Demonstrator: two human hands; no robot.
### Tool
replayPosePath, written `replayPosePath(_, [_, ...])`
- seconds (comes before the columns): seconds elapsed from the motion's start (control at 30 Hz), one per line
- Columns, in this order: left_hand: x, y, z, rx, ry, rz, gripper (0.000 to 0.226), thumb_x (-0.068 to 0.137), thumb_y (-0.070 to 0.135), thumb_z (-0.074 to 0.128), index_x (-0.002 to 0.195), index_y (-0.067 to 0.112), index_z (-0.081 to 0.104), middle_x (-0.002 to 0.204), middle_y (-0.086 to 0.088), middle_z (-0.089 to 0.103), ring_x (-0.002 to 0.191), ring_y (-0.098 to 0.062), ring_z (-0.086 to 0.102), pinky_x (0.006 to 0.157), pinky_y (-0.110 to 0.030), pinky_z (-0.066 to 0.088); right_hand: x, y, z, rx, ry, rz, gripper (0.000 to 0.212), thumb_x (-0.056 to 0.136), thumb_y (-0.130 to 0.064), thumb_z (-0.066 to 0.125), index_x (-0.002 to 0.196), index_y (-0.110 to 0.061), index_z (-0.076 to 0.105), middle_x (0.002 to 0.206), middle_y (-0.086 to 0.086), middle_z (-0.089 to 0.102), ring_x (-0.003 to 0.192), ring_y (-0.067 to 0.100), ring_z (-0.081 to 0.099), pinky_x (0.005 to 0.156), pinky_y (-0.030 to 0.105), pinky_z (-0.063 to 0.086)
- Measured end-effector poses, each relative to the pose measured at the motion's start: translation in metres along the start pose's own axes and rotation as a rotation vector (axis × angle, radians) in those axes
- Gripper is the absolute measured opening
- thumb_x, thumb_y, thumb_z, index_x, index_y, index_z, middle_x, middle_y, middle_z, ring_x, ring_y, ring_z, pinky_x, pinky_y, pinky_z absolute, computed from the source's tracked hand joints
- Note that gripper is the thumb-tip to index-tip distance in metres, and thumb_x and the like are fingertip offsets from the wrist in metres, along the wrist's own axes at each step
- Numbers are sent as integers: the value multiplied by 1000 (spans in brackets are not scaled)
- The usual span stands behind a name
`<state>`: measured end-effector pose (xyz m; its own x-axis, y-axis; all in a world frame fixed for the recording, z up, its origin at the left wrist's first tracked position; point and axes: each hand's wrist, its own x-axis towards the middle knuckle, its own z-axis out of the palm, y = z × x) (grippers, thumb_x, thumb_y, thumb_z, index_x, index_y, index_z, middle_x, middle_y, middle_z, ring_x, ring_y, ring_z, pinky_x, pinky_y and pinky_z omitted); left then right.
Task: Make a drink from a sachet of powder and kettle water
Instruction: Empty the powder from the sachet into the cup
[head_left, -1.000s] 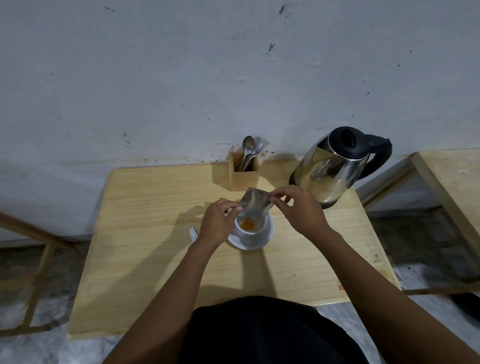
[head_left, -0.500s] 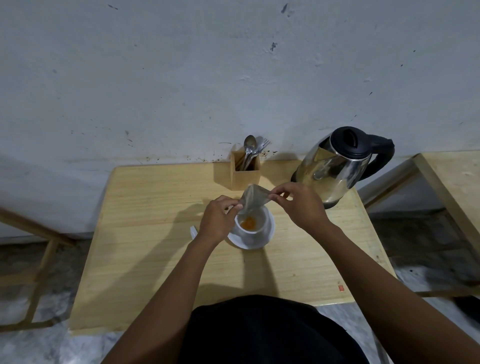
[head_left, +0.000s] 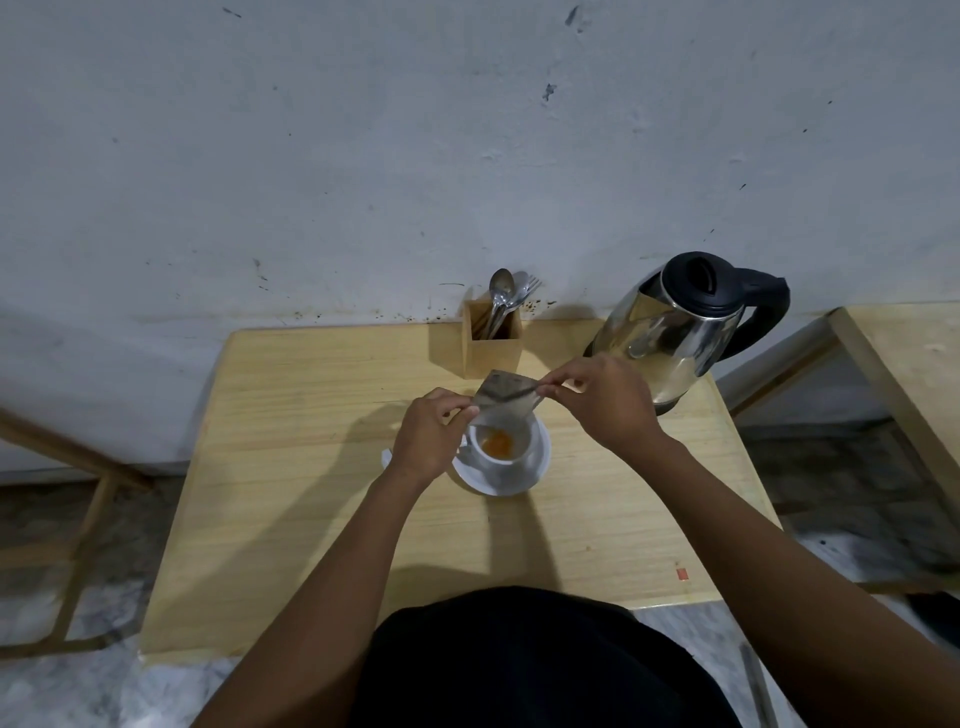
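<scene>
Silvery foil sachet (head_left: 506, 396), one, pinched between left hand (head_left: 429, 435) and right hand (head_left: 609, 402); one white ceramic cup (head_left: 503, 448), orange powder (head_left: 497, 442) inside; one steel kettle (head_left: 683, 325); spoons, perhaps three.

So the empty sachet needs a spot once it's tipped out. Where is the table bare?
Bare: the table's whole left side beyond the left hand, and the near strip in front of the saucer. Crowded: the far right, with the spoon holder, kettle, cup and both hands.
</scene>
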<state>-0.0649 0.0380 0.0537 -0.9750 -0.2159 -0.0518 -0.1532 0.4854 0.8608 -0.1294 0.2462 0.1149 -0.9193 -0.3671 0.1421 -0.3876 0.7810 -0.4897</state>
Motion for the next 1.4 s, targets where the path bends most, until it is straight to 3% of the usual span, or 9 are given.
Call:
replayPosePath(0.23, [1, 2, 2, -13, 4, -22, 18, 90, 15, 63, 103, 8, 74, 98, 0, 63, 85, -12, 58, 65, -4, 37, 1, -1, 3, -70, 59, -26, 7, 81, -43, 73, 81, -37, 77, 82, -15, 74, 70, 4, 49, 77, 33, 41])
replayPosePath(0.37, [0, 3, 3, -8, 0, -19, 18, 90, 16, 63, 102, 6, 73, 97, 1, 62, 85, -13, 58, 67, -7, 37, -1, -2, 4, -150, 67, -7, 10, 84, -45, 69, 84, -38, 76, 88, -17, 73, 78, 3, 50, 82, 30, 30])
replayPosePath(0.5, [1, 4, 5, -14, 4, -23, 17, 90, 16, 64, 99, 6, 74, 96, 1, 62, 86, -15, 59, 73, -20, 40, -4, -5, 6, -143, 76, 4, 11, 86, -44, 67, 86, -37, 75, 93, -18, 73, 80, 4, 54, 86, 31, 31])
replayPosePath(0.67, [0, 2, 6, -1, 0, -8, 17, 90, 16, 63, 100, 7, 74, 98, -2, 64, 87, -16, 59, 71, -18, 39, -10, -4, 8, -174, 98, 52, 12, 87, -47, 65, 85, -38, 74, 93, -20, 73, 82, 5, 58, 92, 34, 31])
replayPosePath(0.8, [0, 6, 7, 8, 0, -16, 18, 90, 17, 64, 100, 7, 74, 97, 1, 62, 92, -19, 60, 75, -24, 40, -12, -5, 11, -96, 71, 68, 10, 89, -41, 65, 88, -36, 73, 92, -19, 72, 75, 1, 52, 89, 35, 39])
replayPosePath(1.0, [-2, 8, 5, 9, 3, -1, 18, 90, 16, 63, 102, 7, 74, 101, -4, 67, 93, -19, 61, 77, -25, 43, -14, -3, 10, -140, 111, 74, 10, 89, -44, 64, 88, -38, 73, 96, -20, 72, 84, 7, 57, 94, 37, 34])
replayPosePath(1.1, [-3, 11, 5, 5, 12, -16, 20, 90, 16, 64, 103, 4, 73, 105, -8, 69, 90, -17, 61, 77, -25, 44, -13, -3, 8, -103, 68, 60, 10, 88, -42, 65, 87, -38, 73, 95, -18, 72, 81, 6, 56, 92, 41, 40])
replayPosePath(1.3, [-4, 13, 2, -4, 6, -16, 18, 90, 15, 63, 100, 6, 74, 103, -8, 68, 92, -22, 64, 78, -29, 47, -18, -5, 10, -128, 142, 61, 7, 87, -42, 67, 87, -38, 73, 95, -19, 72, 93, 11, 58, 93, 39, 32])
replayPosePath(1.4, [-5, 16, 3, 5, -11, -17, 18, 91, 14, 61, 99, 7, 75, 103, -8, 69, 91, -21, 64, 76, -26, 45, -20, -8, 11, -83, 88, 41, 5, 87, -39, 68, 87, -38, 72, 95, -19, 72, 89, 8, 56, 89, 36, 35])
